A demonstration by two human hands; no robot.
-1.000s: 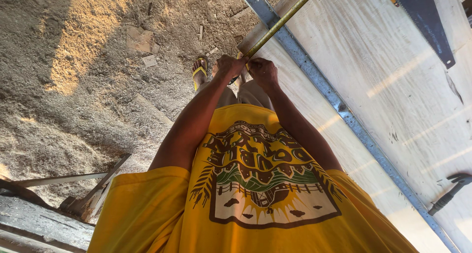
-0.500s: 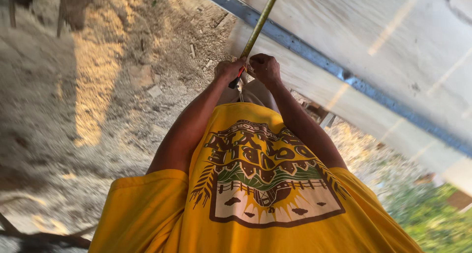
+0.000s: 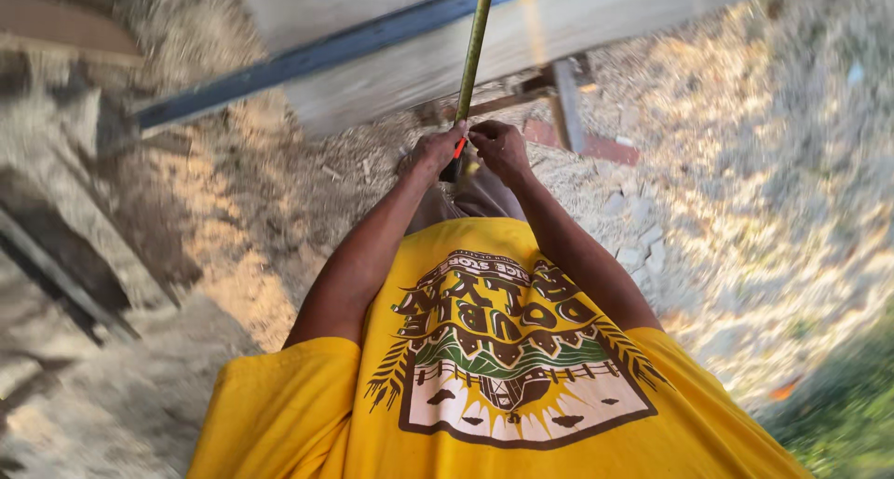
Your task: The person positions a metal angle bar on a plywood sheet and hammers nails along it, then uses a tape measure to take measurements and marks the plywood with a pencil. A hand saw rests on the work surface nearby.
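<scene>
Gripping a long, thin green-yellow rod (image 3: 474,51), the left hand (image 3: 436,149) and right hand (image 3: 501,148) clench its lower end together, a small orange piece (image 3: 458,148) between them, above sandy, chip-strewn ground (image 3: 745,162) beside a pale plank (image 3: 596,23).

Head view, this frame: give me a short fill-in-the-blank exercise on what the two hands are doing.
1. Both hands meet at the lower end of a long, thin, ______-coloured rod.
2. The left hand and the right hand sit side by side, with a small ______ piece showing between them.
3. Behind the rod runs a pale board edged with a dark ______ strip.
4. The person's shirt is ______.

Missing words: green; orange-red; blue; yellow
</scene>
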